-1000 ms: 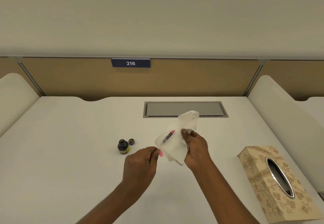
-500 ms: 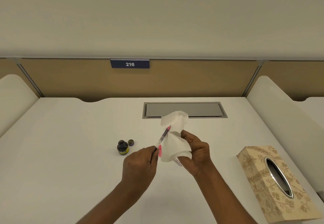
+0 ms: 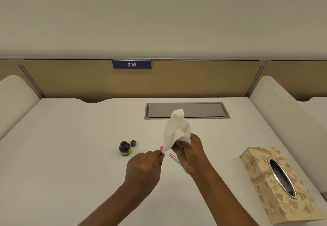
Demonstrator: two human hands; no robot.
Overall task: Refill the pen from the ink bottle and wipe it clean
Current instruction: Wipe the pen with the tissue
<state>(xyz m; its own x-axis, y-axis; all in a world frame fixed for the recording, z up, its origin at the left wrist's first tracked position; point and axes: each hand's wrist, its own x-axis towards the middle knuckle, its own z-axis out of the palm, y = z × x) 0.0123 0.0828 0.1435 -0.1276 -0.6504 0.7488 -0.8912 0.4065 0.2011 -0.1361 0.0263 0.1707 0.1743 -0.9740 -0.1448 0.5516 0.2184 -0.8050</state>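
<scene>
**Pen being wiped in a tissue, one hand at each end**

At the left of the white surface (image 3: 70,164) the ink bottle (image 3: 125,150) stands open, its cap (image 3: 132,143) just beside it. To their right the left hand (image 3: 144,169) pinches the near end of the pen (image 3: 161,148) between thumb and fingers. Only a pink bit of the pen shows there. Its long axis seems to run from that pinch up and to the right, into the tissue (image 3: 177,132). The right hand (image 3: 190,152) holds the tissue bunched round it, fingers curled on the paper. The wipe will likely run along that axis, with the right hand nearer the covered end. A slim piece (image 3: 174,157) lies on the surface below the right hand, perhaps part of the pen, though I cannot tell. The tissue box (image 3: 276,181) sits far right.
</scene>
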